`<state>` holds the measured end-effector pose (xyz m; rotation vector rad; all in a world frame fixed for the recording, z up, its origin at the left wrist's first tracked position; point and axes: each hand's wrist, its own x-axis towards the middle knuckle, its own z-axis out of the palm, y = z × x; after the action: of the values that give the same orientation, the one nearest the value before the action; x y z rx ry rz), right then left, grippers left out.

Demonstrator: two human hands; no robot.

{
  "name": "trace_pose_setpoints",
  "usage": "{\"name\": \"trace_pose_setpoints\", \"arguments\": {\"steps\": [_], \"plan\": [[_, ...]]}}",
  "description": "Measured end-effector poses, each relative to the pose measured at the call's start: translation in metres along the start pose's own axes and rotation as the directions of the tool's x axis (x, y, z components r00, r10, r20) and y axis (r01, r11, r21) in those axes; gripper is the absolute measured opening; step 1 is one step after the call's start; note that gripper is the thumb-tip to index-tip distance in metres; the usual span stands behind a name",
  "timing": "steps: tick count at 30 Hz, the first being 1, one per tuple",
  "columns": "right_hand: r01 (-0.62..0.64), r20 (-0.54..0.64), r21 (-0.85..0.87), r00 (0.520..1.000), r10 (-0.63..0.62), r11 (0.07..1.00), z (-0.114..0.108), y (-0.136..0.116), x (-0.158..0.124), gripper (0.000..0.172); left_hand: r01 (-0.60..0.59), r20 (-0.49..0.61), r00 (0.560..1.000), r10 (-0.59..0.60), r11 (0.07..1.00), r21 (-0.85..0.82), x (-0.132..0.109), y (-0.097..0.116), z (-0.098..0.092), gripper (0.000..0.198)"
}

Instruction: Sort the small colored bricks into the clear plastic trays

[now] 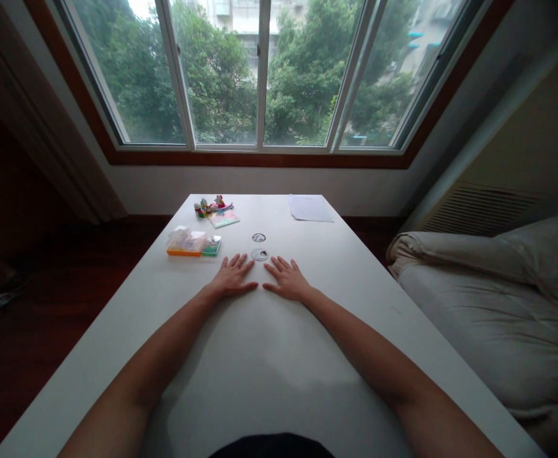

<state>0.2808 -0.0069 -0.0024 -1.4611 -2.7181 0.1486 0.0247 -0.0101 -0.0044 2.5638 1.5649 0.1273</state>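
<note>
My left hand (233,276) and my right hand (285,278) lie flat, palms down, side by side on the white table (269,369), fingers stretched out and holding nothing. Just beyond the fingertips sit two small round clear lids or dishes (259,254), one behind the other. To the far left of my left hand lies a clear plastic box with an orange base (186,243), filled with small coloured pieces. Behind it are a small colourful toy build (210,206) and a pastel booklet (223,219).
A white sheet of paper (310,208) lies at the table's far right. A large window (259,70) fills the wall beyond the table. A bed with a grey duvet (493,305) stands close to the table's right edge. Dark wooden floor (30,299) lies to the left.
</note>
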Motion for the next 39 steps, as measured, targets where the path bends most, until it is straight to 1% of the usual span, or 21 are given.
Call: {"name": "trace_pose_setpoints", "arguments": {"steps": [4, 13, 23, 29, 35, 39], "plan": [[0.002, -0.013, -0.001, 1.0, -0.002, 1.0, 0.001, 0.0, -0.002, 0.082, -0.034, -0.001, 0.999, 0.034, 0.999, -0.003, -0.001, 0.0, -0.001, 0.089], [0.006, -0.007, 0.011, 1.0, -0.006, 1.0, -0.002, 0.001, -0.004, 0.08, 0.016, 0.006, 1.0, -0.016, 1.0, 0.0, -0.002, 0.003, 0.003, 0.088], [0.0, 0.042, 0.012, 0.999, -0.001, 1.0, -0.006, -0.001, -0.004, 0.084, 0.004, -0.018, 1.0, -0.004, 1.0, -0.01, -0.005, 0.003, -0.002, 0.084], [-0.008, 0.067, 0.024, 0.998, 0.007, 1.0, -0.009, -0.003, -0.007, 0.085, -0.009, -0.005, 1.0, 0.009, 1.0, -0.01, -0.006, 0.005, -0.004, 0.085], [-0.024, 0.053, 0.022, 0.998, 0.023, 0.999, -0.005, -0.006, -0.008, 0.086, 0.011, 0.045, 0.999, -0.011, 1.0, -0.007, -0.004, 0.007, -0.002, 0.088], [-0.048, 0.032, 0.02, 0.998, 0.047, 0.999, -0.002, -0.009, -0.01, 0.085, 0.012, 0.023, 1.0, -0.012, 1.0, -0.002, -0.005, 0.007, 0.0, 0.088]]}}
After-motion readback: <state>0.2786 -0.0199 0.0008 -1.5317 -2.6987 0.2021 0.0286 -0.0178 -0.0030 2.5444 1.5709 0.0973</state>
